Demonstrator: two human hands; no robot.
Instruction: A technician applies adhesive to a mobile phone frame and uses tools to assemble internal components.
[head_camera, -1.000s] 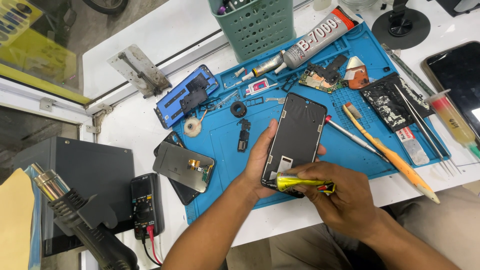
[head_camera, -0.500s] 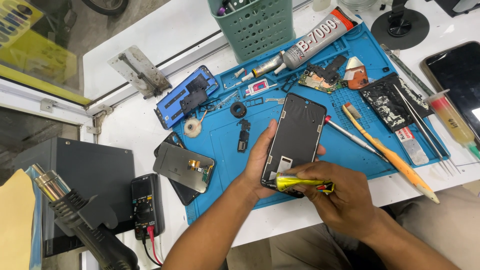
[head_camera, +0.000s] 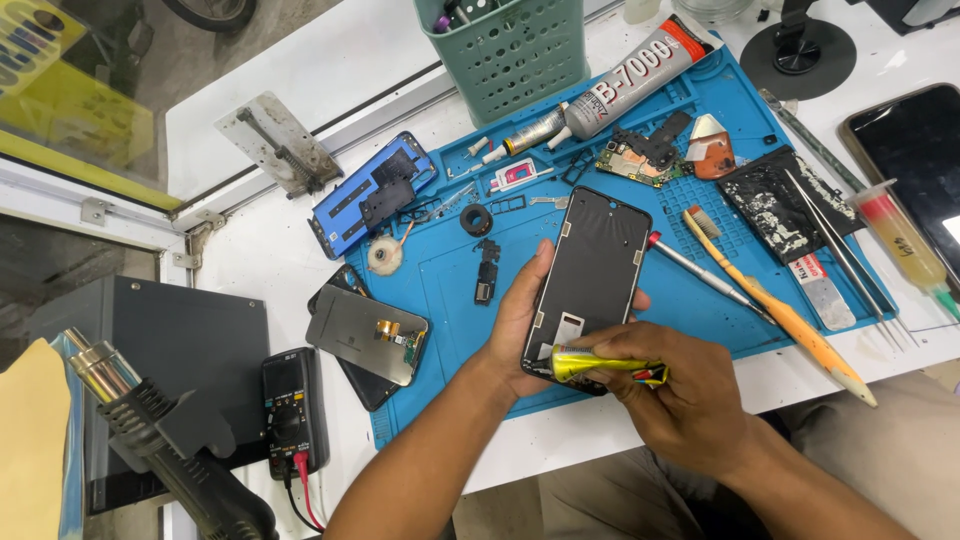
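My left hand (head_camera: 520, 320) holds a black phone frame (head_camera: 588, 268) from beneath, above the blue work mat (head_camera: 445, 300). Its thumb rests along the frame's left edge. My right hand (head_camera: 675, 395) grips a small yellow glue tube (head_camera: 600, 364), squeezed flat, with its tip at the frame's lower edge. A detached phone screen (head_camera: 365, 335) lies face down at the mat's left edge.
A large grey glue tube (head_camera: 625, 80), a circuit board (head_camera: 635, 160), a blue phone back (head_camera: 370, 192), an orange toothbrush (head_camera: 775, 305), a screwdriver (head_camera: 700, 275) and tweezers (head_camera: 840, 260) lie on the mat. A green basket (head_camera: 510, 55) stands behind. A multimeter (head_camera: 292, 412) and heat gun (head_camera: 165, 440) sit left.
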